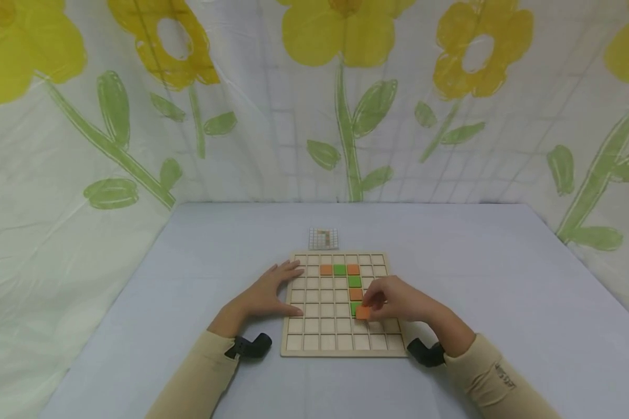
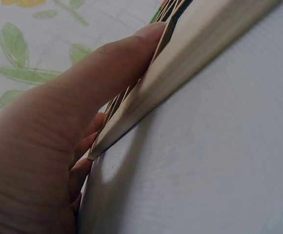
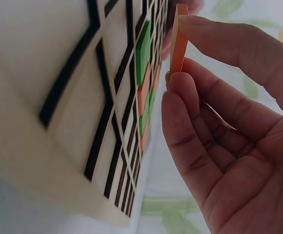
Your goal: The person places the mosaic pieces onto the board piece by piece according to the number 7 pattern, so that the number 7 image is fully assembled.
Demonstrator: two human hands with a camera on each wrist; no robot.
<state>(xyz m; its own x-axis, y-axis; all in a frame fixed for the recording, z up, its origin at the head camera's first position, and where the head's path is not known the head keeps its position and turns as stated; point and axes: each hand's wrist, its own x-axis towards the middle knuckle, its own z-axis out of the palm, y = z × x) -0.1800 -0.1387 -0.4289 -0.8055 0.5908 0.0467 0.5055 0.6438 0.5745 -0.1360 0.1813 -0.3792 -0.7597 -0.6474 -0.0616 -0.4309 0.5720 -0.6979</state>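
Note:
My right hand (image 1: 395, 299) pinches an orange square tile (image 3: 179, 39) between thumb and fingers. In the right wrist view the tile stands off the board's surface, tilted on edge. A wooden grid board (image 1: 311, 343) lies on the table, with orange and green tiles set in its cells. They form a short row near the top and a column running down from its right end; the lowest is a green tile (image 1: 353, 308), partly covered by the held one. My left hand (image 1: 264, 294) rests on the board's left edge, thumb (image 2: 127, 53) on the rim, fingers spread.
Just beyond the board lies a small card (image 1: 323, 238) printed with a grid and a coloured pattern. The table (image 1: 230, 244) has a white cover and meets a flower-printed curtain (image 1: 251, 145) at the back. Black cameras (image 1: 254, 347) are strapped to both wrists.

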